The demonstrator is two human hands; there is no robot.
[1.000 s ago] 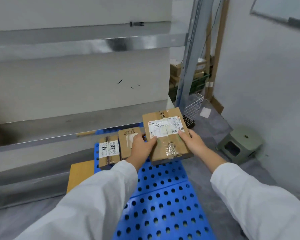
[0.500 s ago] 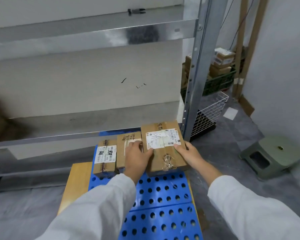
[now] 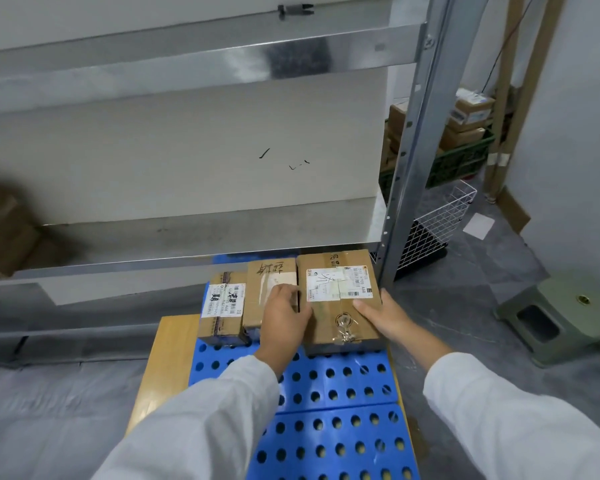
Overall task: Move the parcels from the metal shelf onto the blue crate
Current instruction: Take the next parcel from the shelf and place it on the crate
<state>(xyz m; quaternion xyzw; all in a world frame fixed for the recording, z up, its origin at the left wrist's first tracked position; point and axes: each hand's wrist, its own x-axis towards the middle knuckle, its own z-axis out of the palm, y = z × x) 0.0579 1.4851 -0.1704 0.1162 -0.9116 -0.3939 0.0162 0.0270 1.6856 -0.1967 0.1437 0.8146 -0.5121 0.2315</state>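
Both hands on the big parcel [image 3: 340, 289], left hand [image 3: 284, 320] clasping its left edge, right hand [image 3: 387, 317] its right, thumbs on top; it sits dead ahead between them at the far end of the blue crate [image 3: 326, 386], long axis running away from the person, tight against the middle parcel [image 3: 269, 282]. Looks set down; letting go should follow, the left hand sliding straight back out of that seam.

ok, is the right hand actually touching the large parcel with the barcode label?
Touching. The head view shows the right hand with its thumb lying on top of the large parcel and no gap at the parcel's right edge.
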